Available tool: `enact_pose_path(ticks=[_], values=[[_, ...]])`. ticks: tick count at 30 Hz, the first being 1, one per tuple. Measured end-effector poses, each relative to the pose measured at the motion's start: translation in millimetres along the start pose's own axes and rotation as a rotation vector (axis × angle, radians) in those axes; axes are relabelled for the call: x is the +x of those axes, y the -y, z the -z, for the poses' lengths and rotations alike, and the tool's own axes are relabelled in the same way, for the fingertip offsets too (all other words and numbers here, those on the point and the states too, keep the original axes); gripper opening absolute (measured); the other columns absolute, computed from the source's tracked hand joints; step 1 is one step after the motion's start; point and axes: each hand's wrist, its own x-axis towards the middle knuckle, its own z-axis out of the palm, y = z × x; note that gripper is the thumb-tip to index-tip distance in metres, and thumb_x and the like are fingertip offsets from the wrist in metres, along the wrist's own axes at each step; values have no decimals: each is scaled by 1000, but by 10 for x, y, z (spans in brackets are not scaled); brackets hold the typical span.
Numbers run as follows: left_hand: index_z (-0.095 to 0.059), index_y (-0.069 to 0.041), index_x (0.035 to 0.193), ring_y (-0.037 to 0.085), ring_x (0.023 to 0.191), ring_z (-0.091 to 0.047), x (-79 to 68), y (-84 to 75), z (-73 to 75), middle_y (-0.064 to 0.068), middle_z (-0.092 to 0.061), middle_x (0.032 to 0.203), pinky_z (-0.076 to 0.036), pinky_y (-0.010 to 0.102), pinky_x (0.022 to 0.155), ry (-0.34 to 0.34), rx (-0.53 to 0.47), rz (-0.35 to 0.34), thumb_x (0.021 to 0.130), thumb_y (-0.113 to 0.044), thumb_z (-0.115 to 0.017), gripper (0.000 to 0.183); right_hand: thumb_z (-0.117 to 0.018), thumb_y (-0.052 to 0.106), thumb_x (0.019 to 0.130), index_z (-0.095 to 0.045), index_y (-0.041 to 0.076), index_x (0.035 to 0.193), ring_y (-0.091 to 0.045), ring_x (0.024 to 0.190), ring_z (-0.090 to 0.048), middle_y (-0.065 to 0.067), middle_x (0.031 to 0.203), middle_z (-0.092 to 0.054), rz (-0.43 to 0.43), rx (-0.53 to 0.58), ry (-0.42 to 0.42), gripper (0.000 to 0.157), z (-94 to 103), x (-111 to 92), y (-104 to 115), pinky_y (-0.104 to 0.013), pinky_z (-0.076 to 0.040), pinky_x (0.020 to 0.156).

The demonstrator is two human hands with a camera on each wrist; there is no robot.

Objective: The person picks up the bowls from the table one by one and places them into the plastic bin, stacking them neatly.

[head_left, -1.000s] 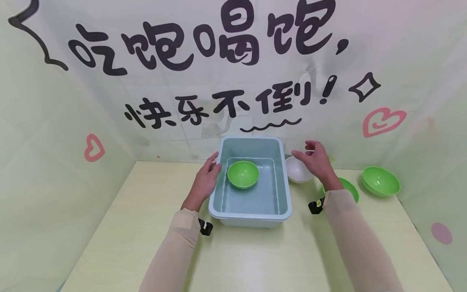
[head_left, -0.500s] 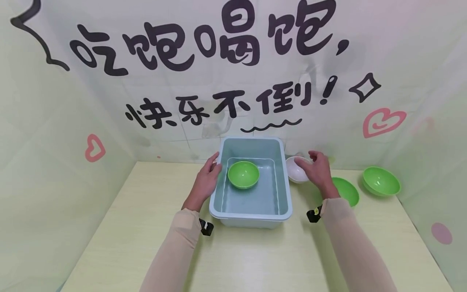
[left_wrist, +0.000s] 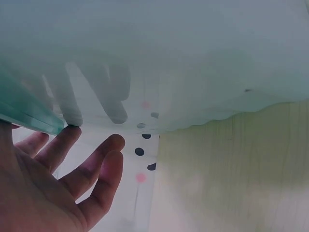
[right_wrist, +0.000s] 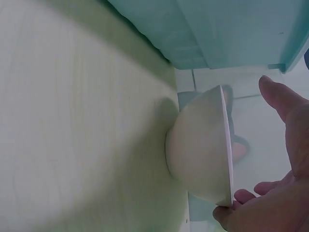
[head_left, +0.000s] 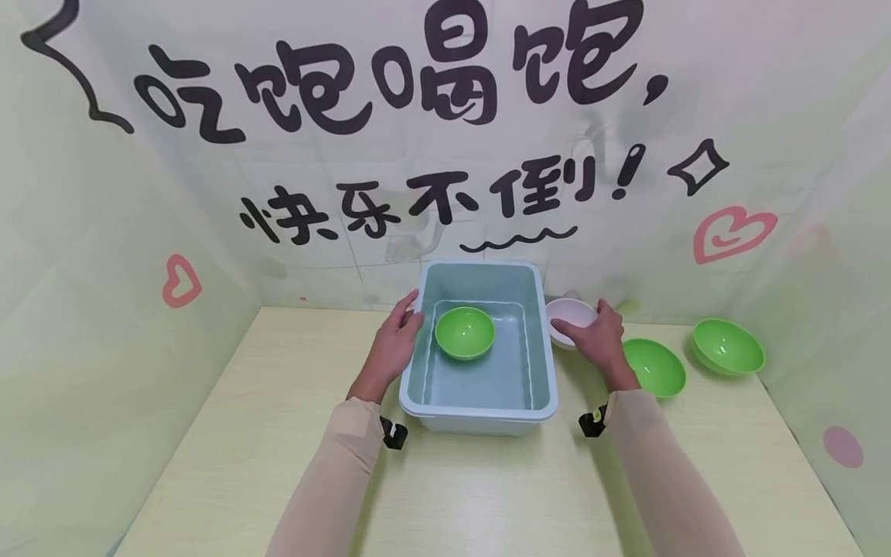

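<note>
A light blue plastic tub (head_left: 478, 413) stands on the table with a small green bowl (head_left: 465, 334) inside it. My left hand (head_left: 394, 344) holds the tub's left rim, thumb over the top and fingers beneath. In the left wrist view, its fingers (left_wrist: 58, 145) lie under the rim by the tub's outer wall. Right of the tub sits a white bowl (right_wrist: 200, 145), upright on the table. My right hand (head_left: 597, 340) is spread over that bowl's right side; in the right wrist view the fingertips (right_wrist: 222, 215) are at its rim while the thumb (right_wrist: 277, 94) is apart from it.
A second green bowl (head_left: 656, 368) stands just right of my right wrist, and a third green bowl (head_left: 728, 346) sits near the table's right edge. A wall sheet (head_left: 334, 278) with black lettering rises directly behind the tub. Side sheets border the pale table (head_left: 473, 495).
My right hand has lowered from above the white bowl to its right side, its thumb coming over the bowl. The left hand and tub have stayed in place.
</note>
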Motion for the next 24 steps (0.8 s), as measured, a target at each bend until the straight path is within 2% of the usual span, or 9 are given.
enact_pose_path(ticks=[6,11,14,20,24], values=[[-34,-42,157,28,152,-38,-3,-2,-2,11,-44,161,-32,54,124,-1,-2,6,106,-51,-42,53,-81,40,83,-5,-10,159,-53,140,-32,-40,156,-24,-38,-6,1,119,-55,-3,-28,-64,-36,116],[-33,-42,158,29,151,-40,-11,-12,-3,11,-46,160,-33,55,123,2,-1,8,106,-50,-42,53,-84,41,80,-1,-8,159,-54,140,-31,-40,155,-23,-59,-22,16,124,-112,-2,-65,-65,-38,115],[-32,-42,158,30,151,-41,-12,-11,3,11,-46,159,-34,55,123,0,-1,8,106,-50,-42,53,-84,41,78,-2,-7,159,-54,139,-32,-40,154,-23,-64,-23,25,125,-143,1,-83,-65,-38,114],[-33,-43,158,29,150,-42,-10,-10,3,11,-47,159,-34,55,123,1,-8,15,106,-50,-42,53,-84,40,78,-11,-5,156,-53,137,-35,-37,151,-27,-88,-22,29,116,-181,-4,-124,-63,-39,114],[-33,-43,157,29,150,-41,-7,-15,7,11,-47,159,-34,55,123,1,-8,15,106,-50,-42,53,-84,37,78,-9,-4,157,-53,139,-33,-37,152,-24,-83,7,29,116,-191,-5,-146,-63,-36,117]])
